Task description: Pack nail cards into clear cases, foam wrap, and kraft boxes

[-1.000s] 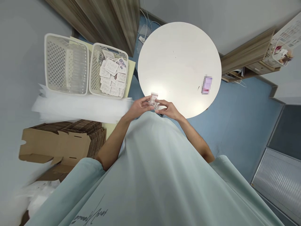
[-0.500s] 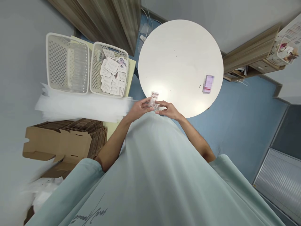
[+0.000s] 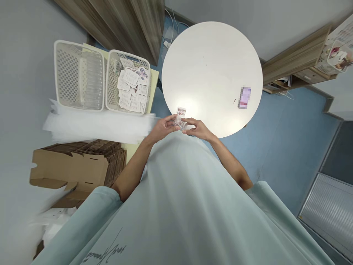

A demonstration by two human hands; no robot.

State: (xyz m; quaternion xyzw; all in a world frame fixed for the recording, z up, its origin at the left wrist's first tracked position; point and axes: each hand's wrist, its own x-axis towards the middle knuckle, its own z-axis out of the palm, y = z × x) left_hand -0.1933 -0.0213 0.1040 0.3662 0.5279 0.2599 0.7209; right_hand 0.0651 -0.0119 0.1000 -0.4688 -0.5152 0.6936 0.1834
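Note:
My left hand [image 3: 164, 129] and my right hand [image 3: 197, 129] meet at the near edge of the round white table [image 3: 212, 59]. Between them they grip a small transparent plastic case [image 3: 180, 124], fingers closed around its two sides. A white card [image 3: 181, 111] with two rows of reddish, nail-shaped pieces shows at the case's far end. Whether that card is inside the case or lies against it, I cannot tell. The fingers hide part of the case.
To the left stand a white basket [image 3: 56, 73] of stacked transparent cases and another basket [image 3: 108, 84] of white cards. Below them lie white sheets [image 3: 96, 127] and folded cardboard boxes [image 3: 71, 167]. A blurred purple object [image 3: 244, 97] rests on the table's right side.
The view has shifted very slightly. Both hands keep the same grip on the plastic case.

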